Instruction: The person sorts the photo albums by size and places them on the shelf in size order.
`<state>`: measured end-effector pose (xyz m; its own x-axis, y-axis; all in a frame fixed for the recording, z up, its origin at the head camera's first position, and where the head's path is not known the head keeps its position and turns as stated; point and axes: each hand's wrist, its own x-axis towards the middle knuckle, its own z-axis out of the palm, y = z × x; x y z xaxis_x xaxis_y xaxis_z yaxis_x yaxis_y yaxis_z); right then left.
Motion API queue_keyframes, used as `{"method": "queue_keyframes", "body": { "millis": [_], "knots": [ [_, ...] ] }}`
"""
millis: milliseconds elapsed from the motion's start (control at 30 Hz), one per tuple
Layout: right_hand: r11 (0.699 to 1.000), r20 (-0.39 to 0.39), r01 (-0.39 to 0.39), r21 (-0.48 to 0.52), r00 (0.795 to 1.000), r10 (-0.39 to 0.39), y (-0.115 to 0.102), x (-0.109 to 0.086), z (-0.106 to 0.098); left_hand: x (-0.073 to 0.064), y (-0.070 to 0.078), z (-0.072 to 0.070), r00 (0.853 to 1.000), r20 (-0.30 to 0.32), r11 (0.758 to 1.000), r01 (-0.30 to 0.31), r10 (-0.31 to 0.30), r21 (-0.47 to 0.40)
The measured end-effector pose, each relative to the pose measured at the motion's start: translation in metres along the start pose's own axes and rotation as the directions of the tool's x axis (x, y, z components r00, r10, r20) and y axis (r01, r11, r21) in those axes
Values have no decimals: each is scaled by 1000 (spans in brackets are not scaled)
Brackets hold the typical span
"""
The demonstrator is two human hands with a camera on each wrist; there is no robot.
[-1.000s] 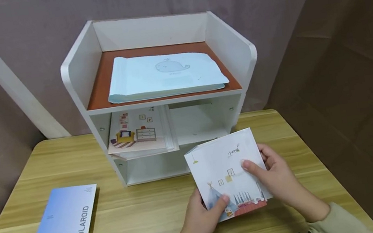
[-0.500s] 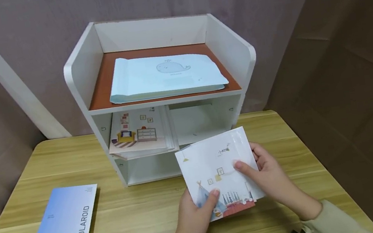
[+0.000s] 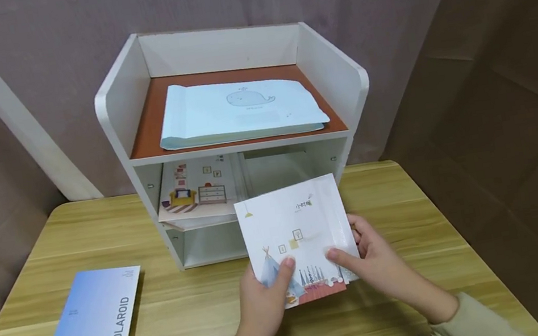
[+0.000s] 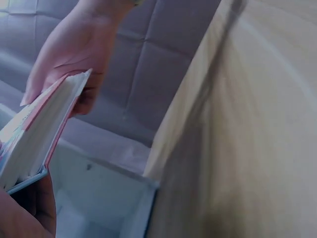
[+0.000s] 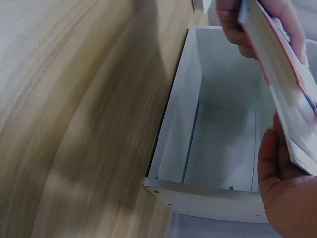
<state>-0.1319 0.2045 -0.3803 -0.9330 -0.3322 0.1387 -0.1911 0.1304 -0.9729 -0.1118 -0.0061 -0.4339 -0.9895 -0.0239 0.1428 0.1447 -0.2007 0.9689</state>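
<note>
Both hands hold a thick square album (image 3: 289,225) with a white cover, a blue tent drawing and a red strip along its lower edge. In the head view it is tilted up in front of the shelf's right half. My left hand (image 3: 263,301) grips its lower left corner, thumb on the cover and fingers behind. At the right side my right hand (image 3: 382,261) holds it the same way, thumb pressed on the front. The wrist views show the page block (image 4: 37,136) edge-on between its covers, with fingers (image 5: 235,29) curled behind the back.
A white shelf unit (image 3: 135,118) stands at the back of the wooden table (image 3: 177,324). A pale blue whale album (image 3: 240,109) lies on its top, and illustrated albums (image 3: 200,192) lie in the middle left. A blue POLAROID album (image 3: 92,316) lies at the left.
Both hands have carried the album leftward and slightly up, toward the shelf front. The right thumb has slid lower on the cover. The other albums have stayed put.
</note>
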Motion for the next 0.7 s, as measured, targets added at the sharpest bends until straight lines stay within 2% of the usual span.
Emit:
{"method": "queue_keyframes", "body": {
  "millis": [300, 567, 700],
  "knots": [
    [1000, 30, 7, -24, 1000, -7, 10, 2, 5, 24, 27, -10, 998, -49, 998, -33, 36, 60],
    [994, -63, -54, 90, 996, 60, 7, 14, 10, 38, 50, -19, 997, -31, 997, 71, -70, 40],
    [990, -123, -71, 120, 989, 86, 7, 25, 13, 39, 57, -24, 996, -3, 996, 88, -88, -35]
  ]
}}
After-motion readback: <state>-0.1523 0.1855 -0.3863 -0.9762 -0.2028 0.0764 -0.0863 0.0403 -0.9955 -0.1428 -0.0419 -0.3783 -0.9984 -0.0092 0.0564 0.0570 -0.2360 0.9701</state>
